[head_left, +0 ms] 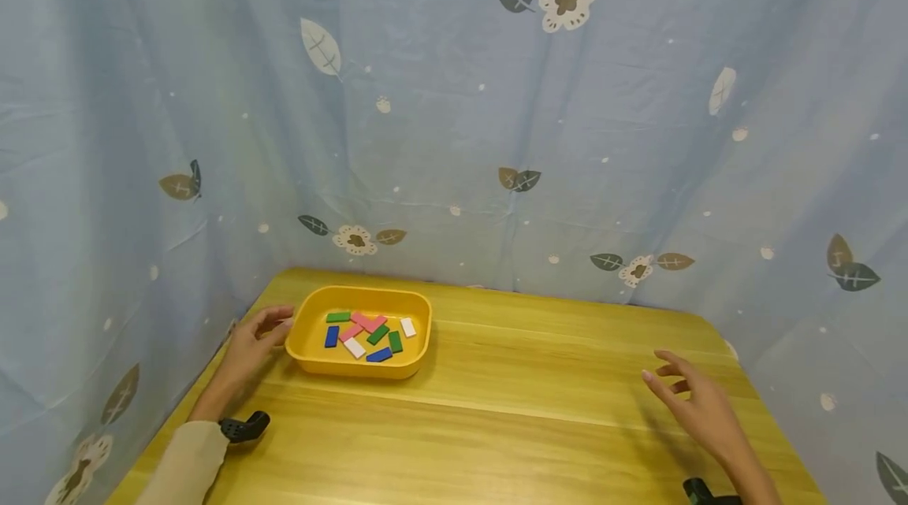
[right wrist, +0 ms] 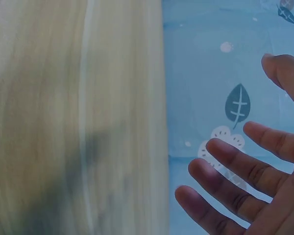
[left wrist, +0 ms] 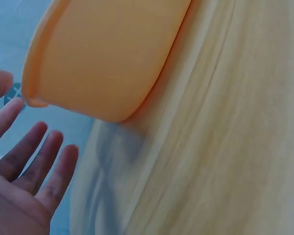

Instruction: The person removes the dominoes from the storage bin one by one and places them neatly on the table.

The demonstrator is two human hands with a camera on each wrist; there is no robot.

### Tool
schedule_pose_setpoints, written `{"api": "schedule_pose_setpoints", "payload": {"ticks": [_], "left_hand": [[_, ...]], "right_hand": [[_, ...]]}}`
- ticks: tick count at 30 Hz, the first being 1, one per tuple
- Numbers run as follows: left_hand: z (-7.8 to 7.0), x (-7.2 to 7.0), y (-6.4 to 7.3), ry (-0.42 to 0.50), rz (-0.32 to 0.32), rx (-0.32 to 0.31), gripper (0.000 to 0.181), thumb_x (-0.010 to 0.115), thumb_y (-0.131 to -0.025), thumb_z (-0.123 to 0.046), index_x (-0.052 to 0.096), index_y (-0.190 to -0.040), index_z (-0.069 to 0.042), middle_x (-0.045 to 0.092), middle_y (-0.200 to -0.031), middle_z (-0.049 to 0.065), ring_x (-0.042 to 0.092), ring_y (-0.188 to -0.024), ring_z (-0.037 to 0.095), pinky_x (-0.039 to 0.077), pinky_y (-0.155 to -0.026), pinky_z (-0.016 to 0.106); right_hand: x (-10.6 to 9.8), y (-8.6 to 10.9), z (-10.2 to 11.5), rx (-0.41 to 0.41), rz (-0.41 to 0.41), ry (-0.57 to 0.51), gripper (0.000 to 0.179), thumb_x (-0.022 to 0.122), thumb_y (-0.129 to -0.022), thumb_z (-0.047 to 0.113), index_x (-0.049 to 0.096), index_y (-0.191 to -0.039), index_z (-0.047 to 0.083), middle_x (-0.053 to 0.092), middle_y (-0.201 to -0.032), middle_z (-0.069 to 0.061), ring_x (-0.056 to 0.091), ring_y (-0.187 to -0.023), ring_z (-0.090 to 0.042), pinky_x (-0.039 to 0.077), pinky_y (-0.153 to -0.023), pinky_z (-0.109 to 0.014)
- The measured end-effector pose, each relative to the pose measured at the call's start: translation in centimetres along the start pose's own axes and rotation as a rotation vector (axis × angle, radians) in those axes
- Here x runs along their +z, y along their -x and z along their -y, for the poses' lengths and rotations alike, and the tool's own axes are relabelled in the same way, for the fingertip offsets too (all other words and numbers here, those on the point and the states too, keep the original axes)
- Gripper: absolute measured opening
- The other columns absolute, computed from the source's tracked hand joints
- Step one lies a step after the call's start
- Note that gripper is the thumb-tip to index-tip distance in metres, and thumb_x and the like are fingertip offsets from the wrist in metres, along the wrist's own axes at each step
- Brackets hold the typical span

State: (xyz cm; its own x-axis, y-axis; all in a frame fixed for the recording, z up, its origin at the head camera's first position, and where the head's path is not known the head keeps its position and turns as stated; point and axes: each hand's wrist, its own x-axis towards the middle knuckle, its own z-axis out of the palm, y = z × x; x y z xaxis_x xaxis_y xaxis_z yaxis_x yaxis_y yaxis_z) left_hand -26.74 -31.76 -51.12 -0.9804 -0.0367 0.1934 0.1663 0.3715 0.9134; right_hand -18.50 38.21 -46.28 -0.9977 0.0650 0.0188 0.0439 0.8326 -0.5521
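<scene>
A yellow plastic tray (head_left: pixel 305 363) with rounded corners stands on the left part of the table. Inside it lie several small flat blocks: green (head_left: pixel 338 317), pink (head_left: pixel 351 333), blue (head_left: pixel 332 336) and white (head_left: pixel 407 327). My left hand (head_left: pixel 254 339) is at the tray's left end, fingertips right at the rim, fingers relaxed and spread. In the left wrist view the tray's outer wall (left wrist: pixel 103 58) fills the upper part, beside the hand (left wrist: pixel 29 181). Over the right side of the table my right hand (head_left: pixel 691 402) hovers with loosely bent fingers, holding nothing.
The wood-grain table (head_left: pixel 525 410) reaches back to a light blue curtain (head_left: pixel 440 135) printed with leaves and flowers, which also hangs along both sides. Dark straps with camera mounts (head_left: pixel 244 428) sit on the wrists.
</scene>
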Motion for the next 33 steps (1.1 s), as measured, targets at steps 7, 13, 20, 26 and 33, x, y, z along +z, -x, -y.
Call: {"api": "schedule_pose_setpoints", "payload": {"ticks": [7, 13, 20, 26, 33], "left_hand": [[0.9, 0.4, -0.3, 0.036, 0.073, -0.092, 0.067, 0.056, -0.105, -0.047, 0.042, -0.154, -0.004, 0.044, -0.152, 0.019, 0.049, -0.121, 0.007, 0.048, -0.087, 0.011], [1.5, 0.3, -0.5, 0.044, 0.088, -0.102, 0.066, 0.057, -0.105, -0.045, 0.04, -0.157, -0.007, 0.04, -0.156, 0.019, 0.046, -0.122, 0.005, 0.047, -0.087, 0.011], [2.4, 0.1, -0.6, 0.092, 0.133, -0.043, 0.064, 0.056, -0.107, -0.039, 0.037, -0.158, -0.006, 0.037, -0.157, 0.021, 0.048, -0.117, -0.006, 0.049, -0.086, 0.014], [3.1, 0.0, -0.3, 0.144, 0.168, -0.007, 0.06, 0.053, -0.109, -0.033, 0.034, -0.16, -0.008, 0.03, -0.162, 0.021, 0.039, -0.126, -0.009, 0.047, -0.09, 0.012], [3.4, 0.2, -0.4, 0.159, 0.175, -0.005, 0.06, 0.053, -0.109, -0.033, 0.034, -0.161, -0.011, 0.031, -0.162, 0.015, 0.037, -0.128, -0.01, 0.045, -0.092, 0.01]], "right_hand": [[1.1, 0.0, -0.4, 0.027, 0.015, -0.04, 0.083, 0.057, -0.097, 0.065, 0.041, -0.156, 0.009, 0.062, -0.132, -0.025, 0.066, -0.1, -0.033, 0.058, -0.069, -0.042], [1.9, -0.1, -0.3, 0.02, 0.014, -0.05, 0.081, 0.058, -0.097, 0.065, 0.043, -0.156, 0.011, 0.063, -0.132, -0.022, 0.065, -0.103, -0.033, 0.057, -0.074, -0.044], [3.0, -0.6, -0.1, -0.007, -0.002, -0.063, 0.076, 0.059, -0.098, 0.062, 0.045, -0.155, 0.013, 0.065, -0.131, -0.019, 0.066, -0.101, -0.03, 0.057, -0.073, -0.041], [4.0, -1.1, 0.5, -0.037, -0.023, -0.088, 0.071, 0.06, -0.099, 0.06, 0.047, -0.154, 0.016, 0.066, -0.129, -0.016, 0.065, -0.101, -0.028, 0.056, -0.075, -0.041], [5.3, -2.3, 1.6, -0.086, -0.043, -0.128, 0.063, 0.064, -0.1, 0.052, 0.05, -0.152, 0.019, 0.067, -0.126, -0.011, 0.065, -0.1, -0.026, 0.056, -0.076, -0.039]]}}
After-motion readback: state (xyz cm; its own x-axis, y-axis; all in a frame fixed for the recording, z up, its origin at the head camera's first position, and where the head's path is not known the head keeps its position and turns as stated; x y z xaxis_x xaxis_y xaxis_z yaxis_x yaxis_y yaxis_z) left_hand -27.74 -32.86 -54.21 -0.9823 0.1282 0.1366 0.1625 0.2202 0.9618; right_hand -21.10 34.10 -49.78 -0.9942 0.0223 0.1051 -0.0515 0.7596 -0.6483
